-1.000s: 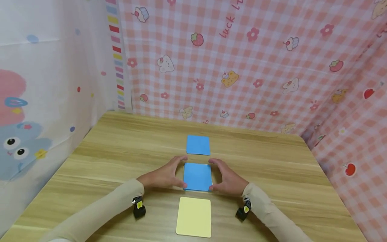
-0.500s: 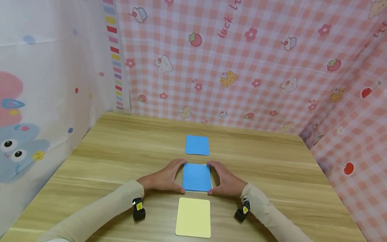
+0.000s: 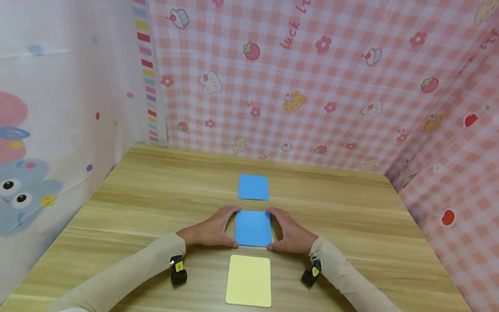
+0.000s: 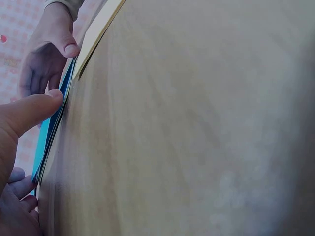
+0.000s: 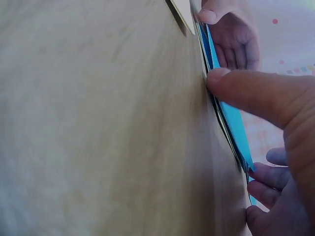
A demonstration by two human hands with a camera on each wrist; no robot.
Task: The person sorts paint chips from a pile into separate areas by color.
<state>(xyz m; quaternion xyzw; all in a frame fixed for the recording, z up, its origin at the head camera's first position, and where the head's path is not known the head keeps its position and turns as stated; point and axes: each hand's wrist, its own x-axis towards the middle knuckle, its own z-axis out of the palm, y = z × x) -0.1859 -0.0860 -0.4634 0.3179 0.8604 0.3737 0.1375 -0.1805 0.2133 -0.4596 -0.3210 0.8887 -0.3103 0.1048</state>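
Ok, update from my end of the feed. Compared with a second ago, both thumbs have slid off the sides of the blue-topped stack (image 3: 253, 229) to its near corners, and the index fingers have come in to its far corners. So the stack is now framed from both sides, which I'd read as better control for lining it up. Not perfect though: a pale sliver pokes out at its right and near edges, and I can see gaps between layers in the wrist views.

Left hand (image 3: 212, 227) and right hand (image 3: 293, 232) are each curved in a wide C, holding the stack by its corners mid-counter. The blue card (image 3: 254, 187) beyond it and the yellow piece (image 3: 248, 281) on the near side haven't been touched.

Counter (image 3: 117, 208) is wood-grain, lying flat. Pink gingham cloth (image 3: 234, 56) hangs behind it and more down the right; on the left I've got a white cartoon-print cloth (image 3: 74, 99).
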